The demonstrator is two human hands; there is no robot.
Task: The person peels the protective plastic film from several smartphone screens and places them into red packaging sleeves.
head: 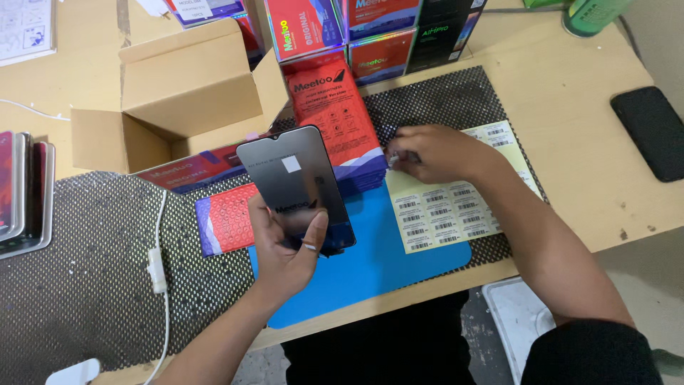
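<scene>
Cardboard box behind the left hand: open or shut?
Open. The cardboard box has its flaps folded outward, and its bare inside walls show. Its bottom is hidden from view.

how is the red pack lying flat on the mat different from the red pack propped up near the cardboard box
The flat red pack lies on the dotted mat beside the left hand; the propped red pack leans tilted on a stack by the right hand. The flat one shows a raised grid pattern with a purple edge, the propped one dark print and small icons. The flat one is partly hidden by the dark screen panel. Both are red, slim and rectangular.
</scene>
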